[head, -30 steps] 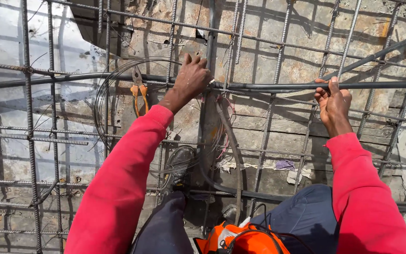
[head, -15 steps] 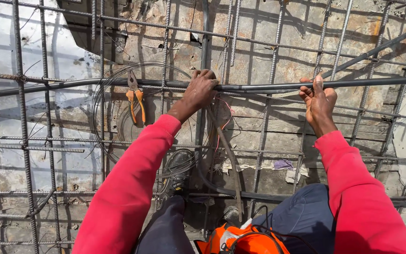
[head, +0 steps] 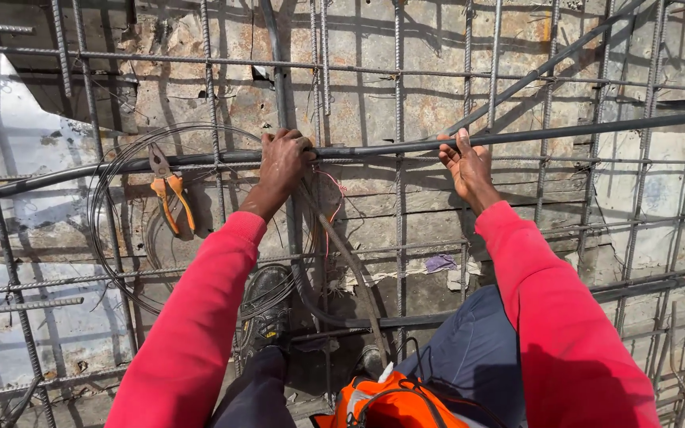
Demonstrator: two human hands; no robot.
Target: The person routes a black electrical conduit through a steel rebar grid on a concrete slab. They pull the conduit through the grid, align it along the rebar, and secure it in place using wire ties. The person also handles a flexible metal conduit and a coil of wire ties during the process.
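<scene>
A long dark pipe (head: 580, 131) runs across the steel rebar grid (head: 399, 71) from left to right. My left hand (head: 283, 162) is closed around the pipe where it crosses a vertical dark conduit (head: 277, 63). My right hand (head: 465, 162) grips the same pipe further right, thumb on top. Both arms wear red sleeves. Thin red and orange wires (head: 331, 206) hang just below my left hand.
Orange-handled pliers (head: 170, 198) hang on the grid left of my left hand, over a coil of thin tie wire (head: 112, 238). My black boot (head: 267, 309) stands on the bars below. An orange bag (head: 394, 404) sits at my waist. Rough concrete lies under the mesh.
My left hand has come down from resting open on the bars and closed on the pipe. The view has shifted, so both hands now sit further right and lower.
</scene>
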